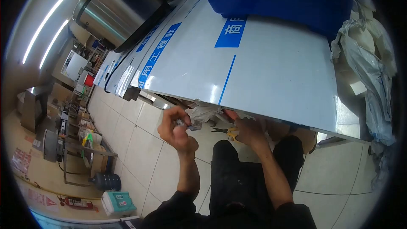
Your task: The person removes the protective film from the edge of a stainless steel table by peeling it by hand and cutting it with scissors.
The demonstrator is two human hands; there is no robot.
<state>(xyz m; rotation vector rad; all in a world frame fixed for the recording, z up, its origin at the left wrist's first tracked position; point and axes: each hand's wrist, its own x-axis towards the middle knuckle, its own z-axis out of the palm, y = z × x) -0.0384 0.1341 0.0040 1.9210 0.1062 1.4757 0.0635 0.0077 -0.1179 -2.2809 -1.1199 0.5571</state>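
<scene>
Sitting against the right hand (pixel 251 132), near the middle of the frame, yellow-handled scissors (pixel 232 134) have their bright loops at the fingers and their dark blades pointing left, spread slightly apart. Those fingers are bent closed around the handles, though how they pass through the loops is hard to make out. Left of the blades and well apart from them, the left hand (pixel 178 130) is curled, thumb drawn in toward the other fingers, with a small wad of crumpled clear plastic (pixel 193 126) gripped at the tips. Just above that wad, a whitish plastic bag (pixel 204 113) bunches up under the near edge of the desk (pixel 275 72); whether the two are one piece cannot be told. An orange-red object (pixel 231 114) shows above the right fingers, mostly hidden by the desk edge, too little of it visible to name. The space beneath the desktop is largely covered by its film-wrapped top. At the upper right, a blue plastic bin (pixel 280 0) is cut off by the frame, and loose plastic sheeting (pixel 369 72) runs into the dark lens border.
</scene>
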